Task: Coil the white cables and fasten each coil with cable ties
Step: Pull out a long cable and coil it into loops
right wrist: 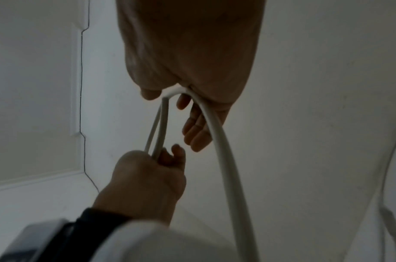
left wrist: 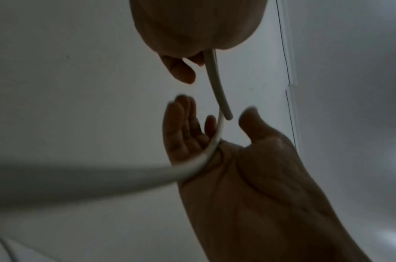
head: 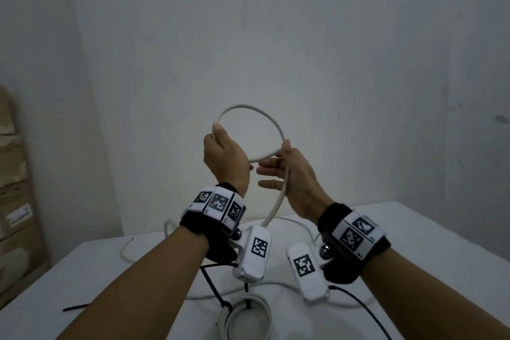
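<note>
Both hands are raised above the white table (head: pixel 414 243). Between them stands a single loop of white cable (head: pixel 249 106). My left hand (head: pixel 225 157) grips the loop's left side in a fist, and the cable's cut end (left wrist: pixel 228 117) sticks out below that fist. My right hand (head: pixel 292 171) supports the loop's right side: the cable (right wrist: pixel 221 150) lies in the crook between thumb and palm, with the fingers (left wrist: pixel 181 127) straight and the thumb apart. From there the cable hangs down to the table.
A finished white coil (head: pixel 248 315) bound with black ties lies at the table's near edge. A loose black cable tie (head: pixel 76 307) lies front left. More white cable (head: pixel 129 252) snakes across the table. Cardboard boxes (head: pixel 13 174) stand at the left, and a wall is close behind.
</note>
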{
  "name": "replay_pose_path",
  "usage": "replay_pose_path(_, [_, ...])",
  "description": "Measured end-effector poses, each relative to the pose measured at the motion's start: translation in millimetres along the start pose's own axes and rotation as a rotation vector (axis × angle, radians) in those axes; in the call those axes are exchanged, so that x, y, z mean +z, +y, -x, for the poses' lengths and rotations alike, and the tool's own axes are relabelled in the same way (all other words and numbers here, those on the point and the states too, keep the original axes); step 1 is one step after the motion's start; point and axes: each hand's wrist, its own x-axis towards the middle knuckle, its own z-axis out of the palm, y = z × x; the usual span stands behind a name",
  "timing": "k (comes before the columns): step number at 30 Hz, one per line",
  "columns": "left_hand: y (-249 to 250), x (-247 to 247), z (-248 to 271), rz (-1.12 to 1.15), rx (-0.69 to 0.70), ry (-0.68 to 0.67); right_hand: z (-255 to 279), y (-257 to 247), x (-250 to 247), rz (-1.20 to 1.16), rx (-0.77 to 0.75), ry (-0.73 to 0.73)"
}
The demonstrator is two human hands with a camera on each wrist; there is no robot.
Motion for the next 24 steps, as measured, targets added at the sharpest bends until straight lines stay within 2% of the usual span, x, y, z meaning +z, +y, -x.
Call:
replay_pose_path(3, [6.6, -0.1, 4.1, -0.026, -0.002, -0.011, -0.4, 4.8, 12.9, -0.007, -0.060, -0.025])
replay_pose_path(7, [2.5, -14.0, 2.3, -0.163, -0.073, -0.202, -6.5, 2.0, 16.6, 0.004, -0.130, 0.047])
replay_pose_path(9, [-3.9, -24.1, 2.3, -0.333, -0.007, -0.259, -10.6, -2.1, 16.5, 0.053, -0.132, 0.046])
replay_pose_path(11, [-11.3, -37.8, -1.2, -0.580, 0.223, -0.199, -15.0, -5.2, 17.1, 0.118, -0.124, 0.040])
replay_pose_path(13, [-14.7, -52.0, -7.8, -0.719, 0.636, -0.159, -19.0, -7.1, 17.2, 0.167, -0.115, 0.041])
replay_pose_path(14, [-16.2, -56.8, -12.2, -0.779, 0.838, -0.220, -21.5, -8.1, 16.9, 0.180, -0.119, 0.036])
replay_pose_path(15, [-16.3, -61.1, -15.7, -0.844, 0.973, -0.346, -23.7, -9.1, 17.0, 0.192, -0.126, 0.026])
replay_pose_path(16, [-17.5, -64.2, -19.7, -0.911, 1.029, -0.491, -25.3, -9.9, 17.4, 0.213, -0.137, 0.013])
replay_pose_path(18, [-17.7, -68.4, -26.1, -0.977, 0.962, -0.709, -27.6, -11.8, 21.5, 0.285, -0.173, -0.011])
replay_pose_path(19, [-17.8, -70.2, -28.8, -0.978, 0.921, -0.752, -27.5, -12.1, 25.3, 0.329, -0.194, -0.016])
replay_pose_path(21, [-18.3, -71.2, -30.3, -0.896, 0.823, -0.775, -27.5, -10.3, 34.1, 0.399, -0.237, 0.005])
replay_pose_path(24, [-12.8, -71.9, -26.4, -0.624, 0.503, -0.676, -26.6, -1.8, 49.2, 0.383, -0.236, 0.045])
